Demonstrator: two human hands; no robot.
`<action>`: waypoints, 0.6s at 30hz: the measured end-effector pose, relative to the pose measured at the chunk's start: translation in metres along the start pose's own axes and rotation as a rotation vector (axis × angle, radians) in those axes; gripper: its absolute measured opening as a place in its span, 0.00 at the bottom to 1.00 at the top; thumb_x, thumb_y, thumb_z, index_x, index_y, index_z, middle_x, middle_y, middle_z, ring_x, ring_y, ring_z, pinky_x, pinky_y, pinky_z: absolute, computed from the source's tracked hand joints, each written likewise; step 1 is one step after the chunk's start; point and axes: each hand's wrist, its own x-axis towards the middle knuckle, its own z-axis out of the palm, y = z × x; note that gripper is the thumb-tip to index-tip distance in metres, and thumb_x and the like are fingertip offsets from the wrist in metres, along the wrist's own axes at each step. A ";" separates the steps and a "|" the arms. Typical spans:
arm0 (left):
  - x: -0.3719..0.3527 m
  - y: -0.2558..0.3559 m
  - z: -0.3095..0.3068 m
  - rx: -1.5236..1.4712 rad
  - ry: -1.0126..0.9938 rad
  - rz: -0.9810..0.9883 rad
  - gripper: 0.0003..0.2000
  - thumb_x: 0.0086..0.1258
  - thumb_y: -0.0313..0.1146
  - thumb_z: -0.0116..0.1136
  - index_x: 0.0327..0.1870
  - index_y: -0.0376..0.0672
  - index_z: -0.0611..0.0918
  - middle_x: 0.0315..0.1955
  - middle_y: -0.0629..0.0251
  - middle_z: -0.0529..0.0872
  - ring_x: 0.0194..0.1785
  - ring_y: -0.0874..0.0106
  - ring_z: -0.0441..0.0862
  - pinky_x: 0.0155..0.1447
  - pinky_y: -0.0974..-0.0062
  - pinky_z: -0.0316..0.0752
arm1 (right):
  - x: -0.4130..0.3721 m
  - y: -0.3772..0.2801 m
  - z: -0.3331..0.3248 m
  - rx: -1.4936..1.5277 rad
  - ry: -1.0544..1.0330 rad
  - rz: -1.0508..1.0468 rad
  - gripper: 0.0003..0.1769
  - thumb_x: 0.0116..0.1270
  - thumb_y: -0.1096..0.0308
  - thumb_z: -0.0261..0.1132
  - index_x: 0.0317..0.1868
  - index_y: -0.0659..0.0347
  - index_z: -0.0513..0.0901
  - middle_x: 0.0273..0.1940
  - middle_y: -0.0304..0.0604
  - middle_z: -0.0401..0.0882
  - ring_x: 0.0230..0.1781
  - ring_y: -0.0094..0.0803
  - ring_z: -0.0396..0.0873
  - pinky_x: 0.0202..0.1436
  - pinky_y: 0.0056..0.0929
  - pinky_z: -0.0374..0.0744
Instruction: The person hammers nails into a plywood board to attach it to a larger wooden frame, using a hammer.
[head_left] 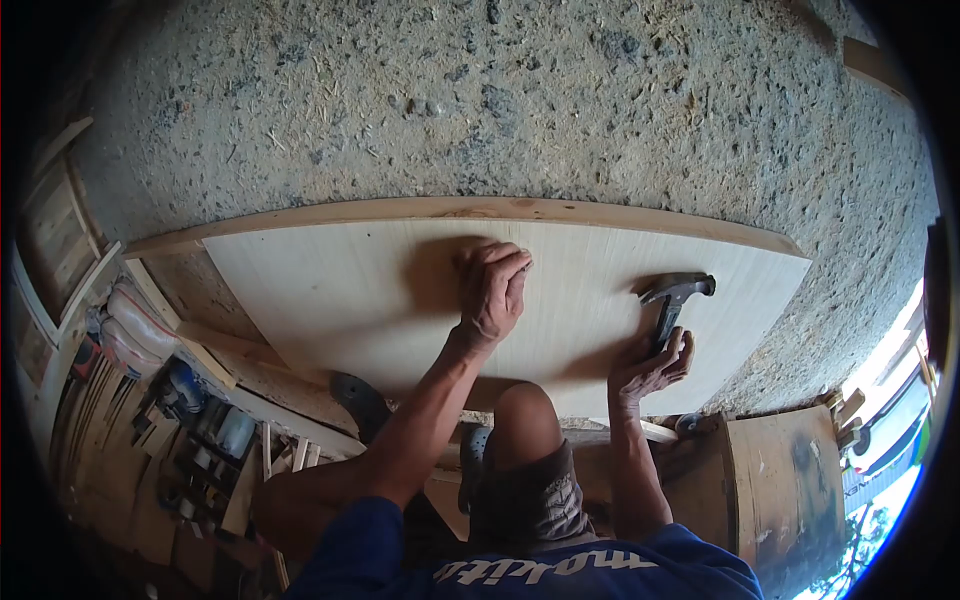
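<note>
A pale wooden panel (pixel 350 300) lies before me, with a wooden strip (pixel 480 208) along its far edge. Over the middle of the panel is my left hand (pixel 494 292), its fingers curled together; whatever they may hold is too small or hidden to name. My right hand (pixel 652 372) has the handle of a claw hammer (pixel 680 288) in a loose grip, with the fingertips pointing up. The hammer's dark metal head is raised above the right part of the panel, and its shadow falls beside it.
Rough concrete floor (pixel 420 110) with wood shavings spreads beyond the panel. My bent knee (pixel 525 410) is at the near edge, and a dark shoe (pixel 360 402) is to its left. Tools and bottles (pixel 236 432) crowd the lower left. A plywood box (pixel 785 480) stands lower right.
</note>
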 end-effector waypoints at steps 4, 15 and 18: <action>-0.001 -0.006 0.000 -0.016 -0.030 0.003 0.12 0.73 0.26 0.66 0.55 0.44 0.81 0.47 0.65 0.88 0.49 0.62 0.84 0.60 0.59 0.75 | 0.000 0.000 0.000 -0.006 -0.030 -0.002 0.29 0.83 0.57 0.54 0.73 0.71 0.68 0.70 0.69 0.65 0.70 0.62 0.65 0.71 0.61 0.63; -0.001 -0.005 0.001 0.021 -0.041 -0.022 0.09 0.78 0.30 0.63 0.54 0.45 0.81 0.47 0.66 0.87 0.49 0.64 0.82 0.58 0.60 0.73 | 0.000 -0.003 0.000 -0.030 -0.028 0.007 0.26 0.83 0.60 0.55 0.71 0.72 0.68 0.70 0.69 0.66 0.70 0.61 0.66 0.71 0.59 0.64; 0.000 -0.005 0.001 0.020 -0.045 -0.026 0.08 0.78 0.29 0.62 0.54 0.46 0.81 0.47 0.66 0.87 0.49 0.64 0.82 0.57 0.60 0.73 | 0.000 -0.002 0.001 -0.024 -0.035 0.010 0.27 0.83 0.60 0.54 0.72 0.73 0.68 0.70 0.70 0.65 0.70 0.61 0.65 0.71 0.59 0.64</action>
